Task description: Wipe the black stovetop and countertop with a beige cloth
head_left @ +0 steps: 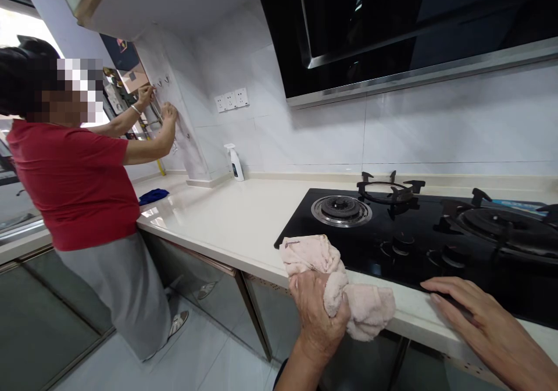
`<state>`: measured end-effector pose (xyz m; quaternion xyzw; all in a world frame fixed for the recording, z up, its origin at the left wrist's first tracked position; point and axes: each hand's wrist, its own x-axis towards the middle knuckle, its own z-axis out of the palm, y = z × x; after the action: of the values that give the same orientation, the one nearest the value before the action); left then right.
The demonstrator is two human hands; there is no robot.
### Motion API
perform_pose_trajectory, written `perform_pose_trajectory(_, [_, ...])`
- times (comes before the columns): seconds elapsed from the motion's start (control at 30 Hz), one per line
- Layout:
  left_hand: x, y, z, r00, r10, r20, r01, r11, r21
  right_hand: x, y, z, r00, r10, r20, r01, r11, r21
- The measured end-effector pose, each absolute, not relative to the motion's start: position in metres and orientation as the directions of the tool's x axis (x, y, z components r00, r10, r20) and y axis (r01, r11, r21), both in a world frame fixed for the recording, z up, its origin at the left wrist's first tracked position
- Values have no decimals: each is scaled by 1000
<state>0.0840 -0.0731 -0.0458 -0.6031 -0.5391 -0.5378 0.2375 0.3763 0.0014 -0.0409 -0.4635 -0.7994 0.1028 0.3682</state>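
My left hand is closed around a bunched pale pink cloth, over the counter's front edge. One end of the cloth lies near the front left corner of the black gas stove, and another part hangs to the right of my fist. With fingers stretched out, my right hand rests at the front edge of the stove and holds nothing. Ahead of it are two control knobs. The left burner has no pan support on it; a black pan support sits behind it at the stove's back edge.
A person in a red top stands at the left, both hands raised to the wall hooks. On the white counter are a white spray bottle and a dark blue cloth. The black range hood overhangs the stove.
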Motion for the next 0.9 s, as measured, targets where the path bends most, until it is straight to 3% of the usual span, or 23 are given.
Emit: perform_pose_trajectory(0.9, [81, -73, -48, -132, 376, 917, 915, -310, 259, 376, 2, -43, -303, 825, 476, 649, 545, -531])
